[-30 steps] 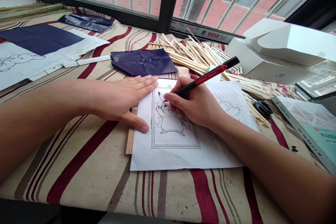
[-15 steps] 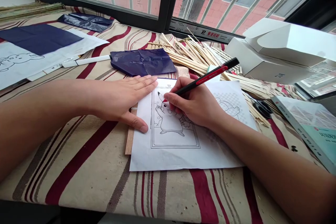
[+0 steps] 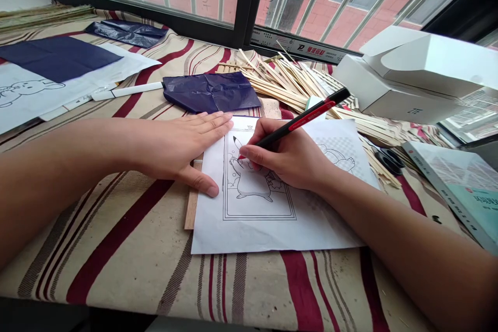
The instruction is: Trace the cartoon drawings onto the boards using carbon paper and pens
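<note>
My right hand [image 3: 288, 153] grips a black and red pen [image 3: 303, 119], its tip on the upper left of a printed cartoon drawing [image 3: 254, 189]. The figure has a long dark-tipped ear; my fingers cover part of its head. The drawing is on a white sheet [image 3: 241, 236] that also carries a second outline at the right. My left hand [image 3: 187, 145] lies flat, fingers stretched out, along the sheet's left side. A strip of wooden board [image 3: 190, 210] shows from under the sheet's left edge, and a thin dark blue edge shows at its top.
Dark blue carbon-like paper [image 3: 212, 92] lies behind my left hand, near a white pen [image 3: 128, 91]. Thin wooden strips [image 3: 280, 80] are heaped by the window. At the right are scissors [image 3: 389, 161], a book [image 3: 462, 192] and a white box [image 3: 408, 78]. More drawings and blue sheets [image 3: 62, 57] lie left.
My right hand has shifted the pen slightly left and down, from the figure's head toward its raised arm. My left hand stays in place on the sheet.
</note>
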A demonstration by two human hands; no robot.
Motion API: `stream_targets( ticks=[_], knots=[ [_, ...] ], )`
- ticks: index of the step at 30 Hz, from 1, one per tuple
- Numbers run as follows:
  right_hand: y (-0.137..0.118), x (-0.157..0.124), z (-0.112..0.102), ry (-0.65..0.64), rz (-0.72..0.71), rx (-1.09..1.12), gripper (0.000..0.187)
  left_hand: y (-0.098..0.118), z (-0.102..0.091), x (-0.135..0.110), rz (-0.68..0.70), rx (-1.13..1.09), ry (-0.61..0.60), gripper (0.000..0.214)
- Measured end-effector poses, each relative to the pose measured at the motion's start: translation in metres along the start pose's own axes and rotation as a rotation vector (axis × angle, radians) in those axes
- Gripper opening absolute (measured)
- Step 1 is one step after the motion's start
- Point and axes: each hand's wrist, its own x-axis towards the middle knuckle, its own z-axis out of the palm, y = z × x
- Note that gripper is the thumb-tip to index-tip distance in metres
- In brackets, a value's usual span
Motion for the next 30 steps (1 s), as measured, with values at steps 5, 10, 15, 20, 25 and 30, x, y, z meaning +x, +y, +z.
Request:
stream_targets(
  ticks=[5,10,15,20,25,30],
  knots=[
    [-0.0008,0.0002,-0.0016,-0.030,0.005,0.015,0.033,0.0011,-0.0002,0.0006,-0.004,0.015,-0.013,0.133],
    [-0.0012,0.0001,-0.0014,-0.025,0.000,0.017,0.033,0.0021,-0.0004,0.0007,-0.006,0.023,-0.022,0.134],
    [-0.0007,-0.0002,-0.0017,-0.026,0.006,0.008,0.033,0.0010,0.0003,0.0001,-0.001,0.012,-0.005,0.134],
    [0.0000,0.0000,-0.0024,-0.020,0.022,0.024,0.034,0.0002,0.0008,0.0009,0.014,0.021,0.001,0.134],
    [0.0005,0.0001,-0.0016,0.006,0.026,0.028,0.033,0.0003,0.0008,0.0004,-0.004,0.011,-0.013,0.134],
    [-0.0007,-0.0001,-0.0009,-0.003,0.025,-0.001,0.032,-0.0012,0.0015,0.0000,0.025,0.018,0.014,0.130]
  ],
)
